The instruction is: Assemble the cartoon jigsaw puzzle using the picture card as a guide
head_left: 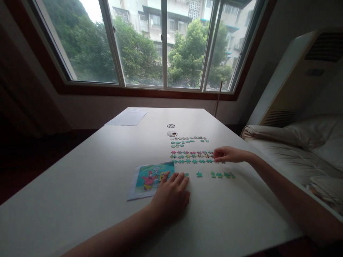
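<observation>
Puzzle pieces (pixel 195 161) show green, pink and yellow, the cartoon picture (pixel 148 180) a teal background.

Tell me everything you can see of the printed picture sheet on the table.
The picture sheet looks like paper, roughly rectangular, with a pale margin along its left and lower edges. Its teal print shows cartoon figures: pink at left, pale green in the middle, yellow at right and partly covered. It lies face up on the white table, left of the puzzle pieces; the left hand lies over its lower right part.
</observation>
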The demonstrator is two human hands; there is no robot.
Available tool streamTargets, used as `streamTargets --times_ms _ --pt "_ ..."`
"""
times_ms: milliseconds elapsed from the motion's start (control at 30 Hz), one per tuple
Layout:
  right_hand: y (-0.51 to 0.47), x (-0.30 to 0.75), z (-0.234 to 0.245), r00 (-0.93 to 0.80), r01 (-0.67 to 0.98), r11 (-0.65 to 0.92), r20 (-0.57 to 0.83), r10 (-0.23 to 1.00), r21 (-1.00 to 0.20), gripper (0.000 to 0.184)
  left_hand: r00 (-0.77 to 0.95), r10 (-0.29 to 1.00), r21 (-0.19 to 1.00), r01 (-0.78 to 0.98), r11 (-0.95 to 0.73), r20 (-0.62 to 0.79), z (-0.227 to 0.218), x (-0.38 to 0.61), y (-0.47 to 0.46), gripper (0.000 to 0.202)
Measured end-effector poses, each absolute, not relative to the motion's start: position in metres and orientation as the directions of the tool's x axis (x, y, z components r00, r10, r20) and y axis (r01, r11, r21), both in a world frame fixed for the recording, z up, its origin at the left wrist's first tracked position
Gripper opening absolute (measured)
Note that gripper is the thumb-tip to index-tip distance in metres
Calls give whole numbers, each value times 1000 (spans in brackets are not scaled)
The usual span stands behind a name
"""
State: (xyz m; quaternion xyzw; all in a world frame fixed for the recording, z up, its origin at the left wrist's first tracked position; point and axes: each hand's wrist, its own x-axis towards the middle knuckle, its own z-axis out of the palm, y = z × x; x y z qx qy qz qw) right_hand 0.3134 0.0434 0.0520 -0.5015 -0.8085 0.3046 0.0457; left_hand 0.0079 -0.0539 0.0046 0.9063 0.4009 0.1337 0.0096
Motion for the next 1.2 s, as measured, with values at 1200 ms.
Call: streamTargets --times_ms 1200 --pt "138 196 30 -393 845 325 -82 916 -424 17 645 736 121 729 -673 204 11 7 -56 36"
